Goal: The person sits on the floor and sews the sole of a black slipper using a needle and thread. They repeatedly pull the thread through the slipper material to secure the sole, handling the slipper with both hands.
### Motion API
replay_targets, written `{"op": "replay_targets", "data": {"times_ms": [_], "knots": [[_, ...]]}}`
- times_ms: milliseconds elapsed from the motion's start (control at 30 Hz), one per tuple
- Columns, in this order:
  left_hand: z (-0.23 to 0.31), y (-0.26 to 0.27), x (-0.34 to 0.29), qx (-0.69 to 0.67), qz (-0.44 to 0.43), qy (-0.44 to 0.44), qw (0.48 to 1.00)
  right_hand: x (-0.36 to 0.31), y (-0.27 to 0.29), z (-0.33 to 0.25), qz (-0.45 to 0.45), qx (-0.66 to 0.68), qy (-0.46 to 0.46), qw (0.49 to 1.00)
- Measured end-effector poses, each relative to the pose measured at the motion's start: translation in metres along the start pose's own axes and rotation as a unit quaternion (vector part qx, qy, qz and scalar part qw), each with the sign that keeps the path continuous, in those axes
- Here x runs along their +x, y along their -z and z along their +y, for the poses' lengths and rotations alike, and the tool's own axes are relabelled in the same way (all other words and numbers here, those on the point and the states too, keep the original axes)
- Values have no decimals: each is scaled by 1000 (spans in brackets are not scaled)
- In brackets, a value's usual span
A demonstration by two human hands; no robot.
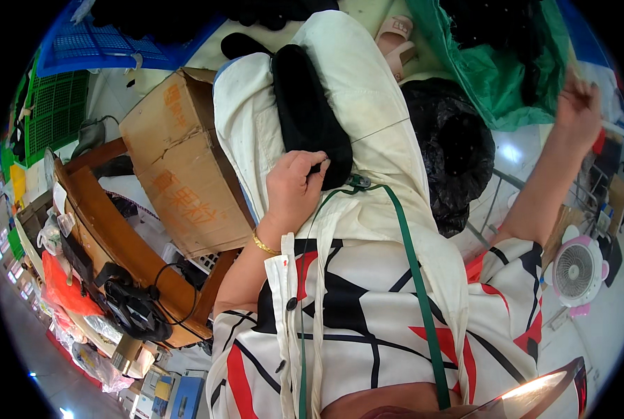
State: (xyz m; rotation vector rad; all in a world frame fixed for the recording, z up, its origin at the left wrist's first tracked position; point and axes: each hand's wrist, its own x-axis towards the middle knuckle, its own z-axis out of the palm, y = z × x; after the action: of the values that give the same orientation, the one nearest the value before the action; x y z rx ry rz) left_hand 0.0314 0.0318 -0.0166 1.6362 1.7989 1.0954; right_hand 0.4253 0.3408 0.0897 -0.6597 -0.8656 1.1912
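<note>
A black cloth shoe (pixel 305 91) lies lengthwise on my lap, over the white apron (pixel 375 133). Its near end is pinched between the thumb and fingers of my left hand (pixel 292 187). Out to the far right, my right hand (pixel 580 108) is raised beside the rim of a green sack (pixel 497 87). The fingers of that hand are curled together; whatever they may hold is too small to make out. Close to the shoe's near end rests a small metal clip (pixel 359 181) on a green neck strap (pixel 418 279). Another black piece (pixel 246 46) shows beyond my left knee.
A cardboard box (pixel 186 167) stands at my left, next to a brown wooden bench (pixel 102 216). On the right are a black plastic bag (pixel 444 153) and a pink-and-white fan (pixel 577 269). Pink slippers (pixel 396 43) and a blue crate (pixel 109 42) lie ahead.
</note>
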Motion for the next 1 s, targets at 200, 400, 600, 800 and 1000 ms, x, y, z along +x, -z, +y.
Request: {"op": "replay_targets", "data": {"times_ms": [200,400,600,800,1000], "knots": [[-9,1,-13,66,-10,-68,995,-144,-101,120,-194,-195,-266,924],[-14,-1,-14,110,7,-124,986,-216,-136,155,-582,-410,-151,685],[-13,0,-15,94,10,-108,990,-216,-143,158,-604,-417,-123,667],[-15,-1,-14,103,27,-122,987,-215,-144,160,-620,-431,-110,646],[-13,1,-13,110,22,-121,986,-213,-150,159,-625,-433,-112,640]]}}
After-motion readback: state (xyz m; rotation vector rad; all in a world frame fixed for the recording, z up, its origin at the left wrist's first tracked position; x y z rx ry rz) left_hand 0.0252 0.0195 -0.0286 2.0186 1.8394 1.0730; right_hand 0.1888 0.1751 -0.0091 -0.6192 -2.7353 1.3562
